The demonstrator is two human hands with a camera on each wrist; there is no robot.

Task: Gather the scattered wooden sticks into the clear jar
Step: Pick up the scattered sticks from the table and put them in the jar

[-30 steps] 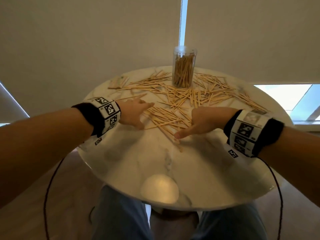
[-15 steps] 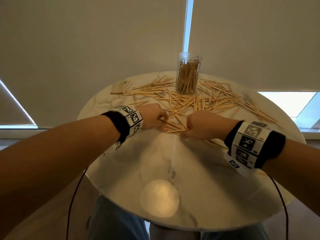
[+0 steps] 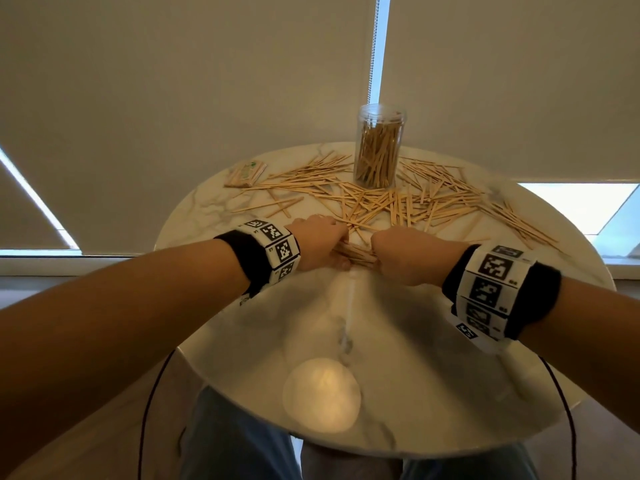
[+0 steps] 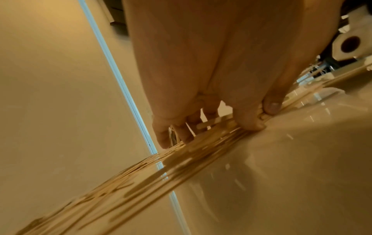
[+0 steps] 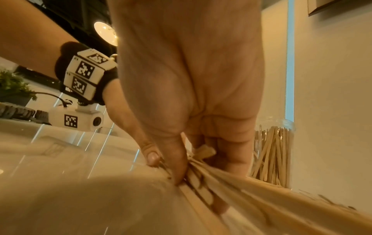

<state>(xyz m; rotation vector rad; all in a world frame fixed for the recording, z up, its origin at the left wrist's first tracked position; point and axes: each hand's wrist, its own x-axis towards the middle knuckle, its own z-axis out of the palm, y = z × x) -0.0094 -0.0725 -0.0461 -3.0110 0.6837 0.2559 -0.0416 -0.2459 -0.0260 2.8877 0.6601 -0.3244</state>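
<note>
Both hands, left hand (image 3: 320, 242) and right hand (image 3: 403, 258), grip a half-hidden stick bundle (image 3: 356, 252).

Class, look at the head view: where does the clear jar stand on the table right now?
The clear jar stands upright at the round table's far edge, centre-right, beyond both hands, with scattered wooden sticks around its base.

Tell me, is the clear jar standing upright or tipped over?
Upright. The clear jar stands on its base at the far side of the marble table, mouth up, with wooden sticks standing inside.
</note>
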